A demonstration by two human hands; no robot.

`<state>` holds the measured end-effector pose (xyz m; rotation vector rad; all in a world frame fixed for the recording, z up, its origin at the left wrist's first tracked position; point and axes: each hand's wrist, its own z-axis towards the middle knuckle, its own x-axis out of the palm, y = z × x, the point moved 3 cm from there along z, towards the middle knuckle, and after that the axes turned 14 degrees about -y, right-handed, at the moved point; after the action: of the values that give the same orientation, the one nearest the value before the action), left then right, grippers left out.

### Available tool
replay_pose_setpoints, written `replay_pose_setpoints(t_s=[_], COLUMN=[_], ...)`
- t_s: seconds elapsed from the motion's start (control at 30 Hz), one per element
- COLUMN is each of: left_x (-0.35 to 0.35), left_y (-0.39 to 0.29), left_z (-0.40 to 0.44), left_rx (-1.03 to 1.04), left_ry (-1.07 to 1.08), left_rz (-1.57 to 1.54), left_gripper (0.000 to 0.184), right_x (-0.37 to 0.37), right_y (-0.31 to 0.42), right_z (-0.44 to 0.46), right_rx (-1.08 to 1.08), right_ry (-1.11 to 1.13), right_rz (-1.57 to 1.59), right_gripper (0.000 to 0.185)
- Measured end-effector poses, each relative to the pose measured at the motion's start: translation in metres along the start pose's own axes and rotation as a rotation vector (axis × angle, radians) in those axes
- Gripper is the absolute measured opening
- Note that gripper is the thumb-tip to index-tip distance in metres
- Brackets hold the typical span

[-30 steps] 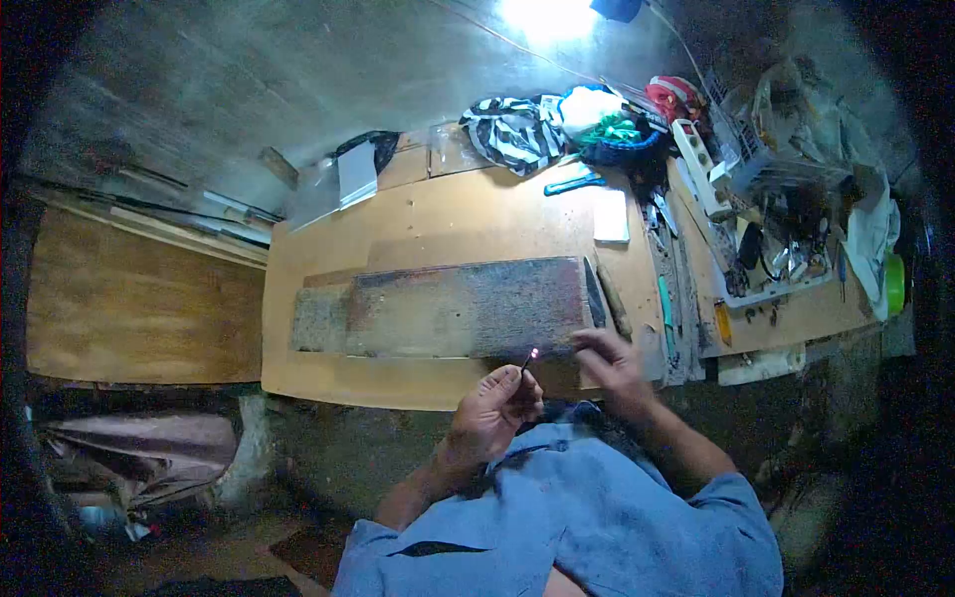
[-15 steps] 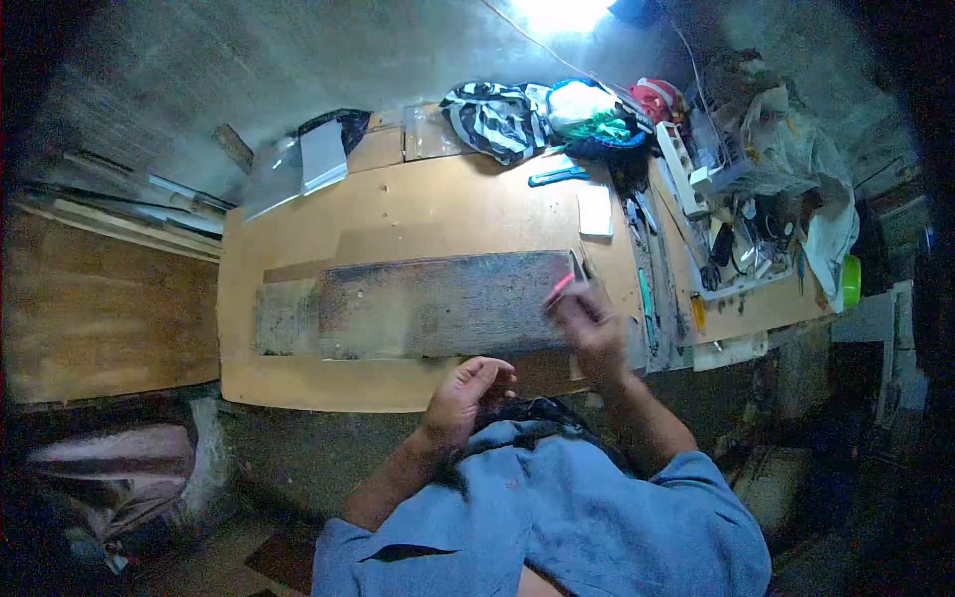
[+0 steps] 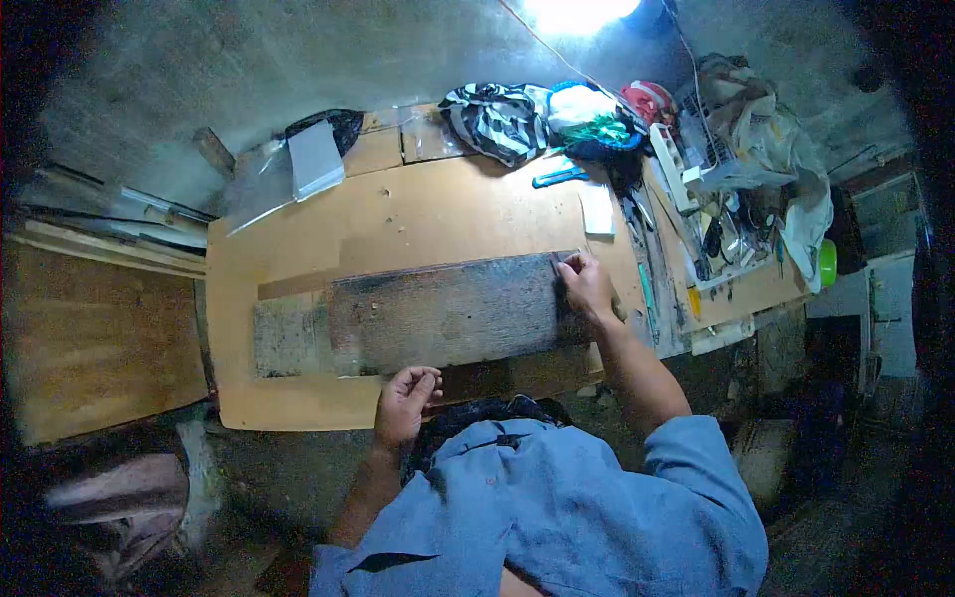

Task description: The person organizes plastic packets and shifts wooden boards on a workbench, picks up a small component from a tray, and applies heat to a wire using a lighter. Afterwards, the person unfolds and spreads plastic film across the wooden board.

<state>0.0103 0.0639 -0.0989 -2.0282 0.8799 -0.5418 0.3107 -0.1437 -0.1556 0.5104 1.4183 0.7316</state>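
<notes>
A long, worn, dark board (image 3: pixel 448 313) lies across the table, its left end paler and greyer. At the board's right end is my right hand (image 3: pixel 591 289), thumb and fingers pinched together. A small dark piece shows by these fingertips, too small to name. My left hand (image 3: pixel 406 403) is beside the board's front edge, fingers curled and thumb pressed against them. Whatever the left fingers hold, if anything, is hidden.
The wooden table (image 3: pixel 298 234) carries a blue utility knife (image 3: pixel 560 177), a white paper (image 3: pixel 598 211) and a white sheet (image 3: pixel 316 161). A striped bag (image 3: pixel 497 121) stands at the back. On the right are a power strip (image 3: pixel 673 167) and a tray of tools (image 3: pixel 741 264).
My right hand, blurred before with something red at its fingertips, has moved slightly up to the board's end. My left hand has shifted left and down. The board's left end sits slightly lower in view.
</notes>
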Motion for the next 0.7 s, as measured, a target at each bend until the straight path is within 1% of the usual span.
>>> replay_pose_setpoints(t_s=[0.13, 0.2, 0.27, 0.3, 0.37, 0.43, 0.47, 0.5, 0.53, 0.57, 0.6, 0.63, 0.67, 0.7], left_x=[-0.02, -0.029, -0.037, -0.042, -0.053, -0.066, -0.071, -0.078, -0.087, -0.093, -0.095, -0.099, -0.106, -0.11], left_y=[0.0, 0.004, 0.008, 0.008, 0.006, -0.003, -0.003, -0.005, -0.009, -0.022, -0.042, -0.058, -0.062, -0.066], left_z=[0.004, 0.007, 0.009, 0.01, 0.012, 0.015, 0.02, 0.026, 0.031, 0.032, 0.031, 0.032, 0.038, 0.046], left_rx=[-0.001, -0.015, -0.034, -0.002, 0.03, 0.148, 0.151, 0.252, 0.355, 0.363, 0.405, 0.444, 0.416, 0.418], left_ry=[-0.017, -0.009, -0.004, -0.008, -0.01, -0.088, -0.094, -0.158, -0.232, -0.264, -0.315, -0.364, -0.364, -0.391], left_rz=[0.001, -0.028, -0.06, -0.055, -0.056, 0.063, 0.054, 0.084, 0.116, 0.111, 0.201, 0.293, 0.241, 0.235], left_gripper=[0.018, 0.017, 0.017, 0.017, 0.016, 0.015, 0.015, 0.016, 0.016, 0.016, 0.016, 0.017, 0.019, 0.019], right_x=[0.012, 0.009, 0.006, 0.005, -0.008, -0.019, -0.023, -0.026, -0.035, -0.049, -0.059, -0.064, -0.074, -0.078], right_y=[-0.005, 0.005, 0.009, 0.01, 0.017, 0.012, 0.004, -0.001, 0.003, 0.018, 0.024, 0.022, 0.028, 0.014], right_z=[0.0, -0.002, -0.004, -0.005, -0.012, -0.022, -0.029, -0.038, -0.051, -0.067, -0.085, -0.102, -0.121, -0.141], right_rx=[-0.042, -0.023, 0.017, 0.057, 0.041, 0.016, -0.028, -0.076, -0.044, -0.015, 0.029, -0.103, -0.01, -0.066], right_ry=[-0.105, -0.129, -0.129, -0.126, -0.145, -0.165, -0.208, -0.247, -0.214, -0.175, -0.126, -0.136, 0.025, 0.019], right_rz=[-0.056, -0.151, -0.105, -0.053, -0.036, -0.017, -0.023, -0.025, -0.015, 0.0, -0.016, 0.02, -0.02, -0.135], right_gripper=[0.018, 0.019, 0.02, 0.021, 0.021, 0.022, 0.022, 0.023, 0.024, 0.025, 0.027, 0.028, 0.027, 0.027])
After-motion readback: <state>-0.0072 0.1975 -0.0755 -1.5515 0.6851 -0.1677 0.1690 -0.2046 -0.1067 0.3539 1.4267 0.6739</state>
